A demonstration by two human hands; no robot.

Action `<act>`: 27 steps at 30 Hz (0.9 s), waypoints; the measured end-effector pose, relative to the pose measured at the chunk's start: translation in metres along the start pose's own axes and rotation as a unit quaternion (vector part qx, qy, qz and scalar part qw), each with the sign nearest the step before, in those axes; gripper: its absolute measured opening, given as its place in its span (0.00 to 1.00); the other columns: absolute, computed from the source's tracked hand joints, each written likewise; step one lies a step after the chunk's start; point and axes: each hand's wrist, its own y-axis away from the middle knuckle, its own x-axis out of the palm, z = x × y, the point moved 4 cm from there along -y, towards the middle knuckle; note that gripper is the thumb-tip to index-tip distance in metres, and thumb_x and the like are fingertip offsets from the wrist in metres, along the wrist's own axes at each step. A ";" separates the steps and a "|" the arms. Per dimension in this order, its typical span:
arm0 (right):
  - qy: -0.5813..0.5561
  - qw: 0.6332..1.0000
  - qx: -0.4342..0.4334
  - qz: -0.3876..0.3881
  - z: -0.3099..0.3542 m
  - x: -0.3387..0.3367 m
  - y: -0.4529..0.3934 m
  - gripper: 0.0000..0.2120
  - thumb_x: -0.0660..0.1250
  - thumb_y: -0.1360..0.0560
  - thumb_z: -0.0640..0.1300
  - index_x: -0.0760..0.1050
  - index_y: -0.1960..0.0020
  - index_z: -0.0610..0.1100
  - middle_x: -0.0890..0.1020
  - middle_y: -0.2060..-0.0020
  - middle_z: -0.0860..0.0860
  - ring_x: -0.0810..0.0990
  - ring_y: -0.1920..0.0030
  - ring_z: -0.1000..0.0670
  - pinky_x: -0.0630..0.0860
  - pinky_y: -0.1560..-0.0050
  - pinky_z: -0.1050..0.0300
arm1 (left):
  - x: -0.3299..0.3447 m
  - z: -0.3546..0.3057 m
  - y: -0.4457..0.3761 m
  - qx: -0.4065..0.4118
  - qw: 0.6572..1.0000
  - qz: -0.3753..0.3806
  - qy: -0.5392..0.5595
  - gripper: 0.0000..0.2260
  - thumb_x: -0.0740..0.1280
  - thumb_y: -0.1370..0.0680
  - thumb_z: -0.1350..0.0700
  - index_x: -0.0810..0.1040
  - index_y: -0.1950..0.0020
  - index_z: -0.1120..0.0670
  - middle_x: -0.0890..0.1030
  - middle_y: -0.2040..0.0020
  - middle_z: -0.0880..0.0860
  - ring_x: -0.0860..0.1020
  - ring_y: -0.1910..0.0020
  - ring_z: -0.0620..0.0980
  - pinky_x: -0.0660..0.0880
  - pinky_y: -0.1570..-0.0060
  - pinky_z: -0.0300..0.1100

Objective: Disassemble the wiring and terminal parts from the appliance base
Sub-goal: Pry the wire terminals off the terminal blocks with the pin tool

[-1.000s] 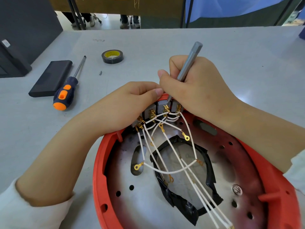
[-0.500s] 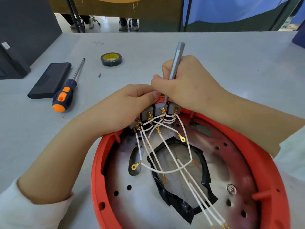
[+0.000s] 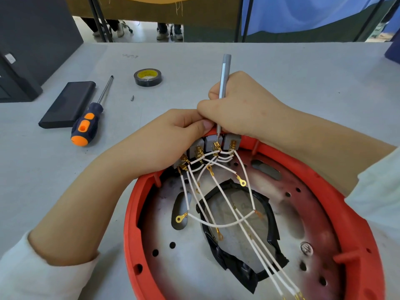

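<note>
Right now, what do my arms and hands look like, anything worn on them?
Both hands are bare: the left hand and right hand show no gloves, and no rings or watch are visible. The forearms are bare too. A pale, whitish long sleeve is pushed up on each arm, the left sleeve and the right sleeve.

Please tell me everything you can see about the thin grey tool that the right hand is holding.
The thin grey tool is a slim, metal-looking rod, probably a precision screwdriver. It stands almost upright. The right hand grips its middle, so only the flat upper end and the narrow lower tip show. The tip points down onto the gold terminal of a grey block at the far rim of the red base.
</note>
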 end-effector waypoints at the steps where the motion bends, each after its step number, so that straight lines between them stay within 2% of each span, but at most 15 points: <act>1: 0.003 1.000 0.006 0.004 0.001 0.000 -0.001 0.19 0.63 0.31 0.42 0.58 0.75 0.46 0.60 0.87 0.55 0.62 0.81 0.54 0.60 0.76 0.63 | 0.000 0.000 0.000 -0.001 1.000 -0.001 -0.002 0.11 0.59 0.19 0.52 0.80 0.50 0.40 0.83 0.47 0.59 0.76 0.43 0.65 0.72 0.40 0.58; 5: 0.008 1.000 0.016 0.022 0.002 0.001 -0.003 0.15 0.63 0.32 0.42 0.61 0.74 0.46 0.62 0.88 0.56 0.64 0.83 0.56 0.58 0.82 0.68 | 0.000 -0.001 0.000 -0.017 1.000 -0.002 -0.007 0.10 0.59 0.19 0.50 0.80 0.48 0.45 0.80 0.46 0.66 0.77 0.45 0.68 0.72 0.42 0.62; 10: 0.005 1.000 0.007 0.003 0.005 -0.001 0.004 0.18 0.64 0.31 0.42 0.59 0.76 0.47 0.62 0.87 0.55 0.63 0.78 0.53 0.60 0.72 0.59 | 0.000 -0.003 0.001 -0.006 1.000 -0.010 -0.020 0.11 0.58 0.18 0.51 0.79 0.49 0.43 0.80 0.46 0.65 0.77 0.46 0.66 0.73 0.43 0.59; 13: -0.003 0.998 -0.048 -0.039 0.007 -0.005 0.016 0.22 0.64 0.28 0.44 0.57 0.76 0.46 0.62 0.85 0.54 0.63 0.78 0.54 0.60 0.74 0.63 | 0.000 -0.004 0.002 0.005 1.000 -0.009 -0.012 0.11 0.58 0.18 0.51 0.79 0.49 0.40 0.82 0.47 0.62 0.78 0.46 0.64 0.73 0.42 0.59; 15: -0.041 0.997 -0.055 -0.028 0.007 -0.008 0.024 0.22 0.62 0.25 0.48 0.62 0.75 0.44 0.65 0.85 0.54 0.65 0.81 0.55 0.62 0.78 0.68 | -0.001 -0.003 0.002 0.007 1.000 -0.010 -0.011 0.12 0.58 0.18 0.51 0.80 0.50 0.39 0.84 0.51 0.52 0.80 0.47 0.57 0.74 0.42 0.53; 17: -0.087 0.996 -0.035 0.001 0.008 -0.010 0.028 0.22 0.59 0.23 0.50 0.69 0.73 0.40 0.70 0.85 0.51 0.66 0.84 0.55 0.65 0.80 0.67 | -0.001 -0.002 0.002 0.004 1.000 -0.007 -0.005 0.12 0.58 0.18 0.52 0.81 0.49 0.42 0.85 0.53 0.46 0.82 0.50 0.49 0.75 0.43 0.49; 19: -0.114 0.993 -0.012 0.015 0.005 -0.013 0.027 0.24 0.56 0.21 0.50 0.72 0.70 0.37 0.71 0.85 0.48 0.67 0.85 0.53 0.65 0.80 0.67 | -0.001 0.000 0.002 -0.003 1.000 -0.005 0.003 0.12 0.59 0.18 0.51 0.82 0.51 0.42 0.85 0.55 0.47 0.82 0.52 0.50 0.76 0.46 0.50; 21: -0.156 0.988 0.000 -0.002 0.001 -0.014 0.025 0.23 0.55 0.20 0.49 0.72 0.69 0.38 0.71 0.84 0.48 0.67 0.84 0.53 0.65 0.80 0.67 | -0.001 0.002 0.001 -0.007 1.000 -0.006 0.014 0.12 0.59 0.18 0.51 0.82 0.51 0.41 0.85 0.56 0.49 0.82 0.53 0.55 0.77 0.49 0.53; 22: -0.183 0.983 0.008 -0.015 -0.001 -0.014 0.024 0.22 0.55 0.20 0.48 0.72 0.68 0.40 0.71 0.84 0.48 0.67 0.83 0.53 0.64 0.80 0.66 | -0.001 0.002 0.001 -0.005 1.000 -0.008 0.019 0.11 0.60 0.18 0.52 0.82 0.51 0.41 0.85 0.55 0.49 0.82 0.52 0.55 0.77 0.49 0.53; 24: -0.239 0.970 0.026 -0.041 -0.006 -0.015 0.024 0.20 0.57 0.20 0.48 0.71 0.67 0.41 0.69 0.84 0.49 0.65 0.83 0.53 0.62 0.80 0.67 | -0.002 0.000 0.002 0.005 0.999 -0.017 0.027 0.11 0.61 0.19 0.53 0.81 0.50 0.41 0.85 0.55 0.46 0.83 0.52 0.49 0.77 0.47 0.49; 27: -0.301 0.950 0.040 -0.071 -0.011 -0.018 0.025 0.21 0.61 0.21 0.48 0.68 0.70 0.42 0.66 0.86 0.50 0.61 0.85 0.54 0.59 0.82 0.68 | -0.003 -0.002 0.002 0.017 0.999 -0.043 0.028 0.10 0.63 0.20 0.53 0.81 0.53 0.40 0.85 0.57 0.47 0.82 0.58 0.53 0.79 0.54 0.47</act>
